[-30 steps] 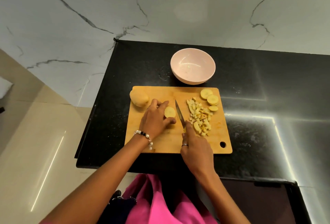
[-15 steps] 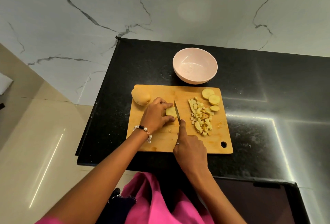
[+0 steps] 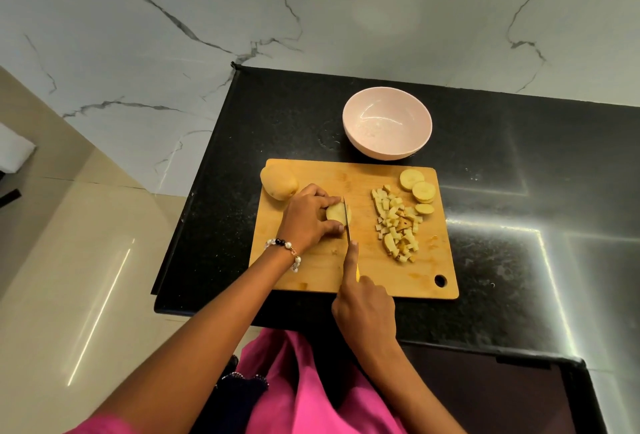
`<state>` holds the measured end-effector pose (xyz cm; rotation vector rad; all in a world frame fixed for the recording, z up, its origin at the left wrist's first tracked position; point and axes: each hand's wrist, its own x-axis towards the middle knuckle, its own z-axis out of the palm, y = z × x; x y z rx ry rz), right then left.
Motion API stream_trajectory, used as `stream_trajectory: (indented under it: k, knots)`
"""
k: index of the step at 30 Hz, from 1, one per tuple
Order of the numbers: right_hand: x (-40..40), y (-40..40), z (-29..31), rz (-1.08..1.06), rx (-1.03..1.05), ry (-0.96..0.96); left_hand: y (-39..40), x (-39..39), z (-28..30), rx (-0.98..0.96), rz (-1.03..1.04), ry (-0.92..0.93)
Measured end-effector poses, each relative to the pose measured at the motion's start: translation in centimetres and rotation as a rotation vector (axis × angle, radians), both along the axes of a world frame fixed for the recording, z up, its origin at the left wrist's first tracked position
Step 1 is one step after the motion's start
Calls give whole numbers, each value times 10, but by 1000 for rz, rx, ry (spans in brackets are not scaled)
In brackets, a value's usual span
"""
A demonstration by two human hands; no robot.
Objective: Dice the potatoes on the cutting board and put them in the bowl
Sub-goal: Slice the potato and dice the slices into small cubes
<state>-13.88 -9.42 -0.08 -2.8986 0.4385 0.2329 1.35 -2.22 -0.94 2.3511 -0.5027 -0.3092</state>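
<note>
A wooden cutting board (image 3: 360, 271) lies on the black counter. My left hand (image 3: 308, 217) grips a cut potato piece (image 3: 335, 213) near the board's middle left. My right hand (image 3: 363, 309) holds a knife (image 3: 347, 222), forefinger stretched along the blade's spine, and the blade sits across the right end of that piece. A whole potato (image 3: 278, 181) rests at the board's far left corner. A heap of diced potato (image 3: 398, 222) lies on the right half, with three round slices (image 3: 420, 189) beyond it. A pink bowl (image 3: 387, 122) with nothing in it stands just behind the board.
The black counter (image 3: 519, 191) runs on to the right and ends at an edge left of the board, with beige floor below. A marble wall rises behind the bowl. Pink clothing hangs below the counter's front edge.
The knife has moved left from beside the dice onto the potato piece held by my left hand. My left hand has kept its hold on the piece.
</note>
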Motion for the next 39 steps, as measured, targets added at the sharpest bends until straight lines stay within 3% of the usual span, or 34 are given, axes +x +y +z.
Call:
stream_trajectory:
  k: [18, 25, 34, 39]
  knots:
    - [13, -12, 19, -56, 114, -46, 1, -1, 5, 19, 10, 44]
    - [18, -6, 27, -31, 73, 19, -2, 0, 1, 7, 55, 48]
    - [38, -1, 19, 24, 30, -84, -5, -2, 3, -30, 93, 39]
    - [9, 6, 2, 49, -22, -58, -4, -4, 3, -57, 99, 51]
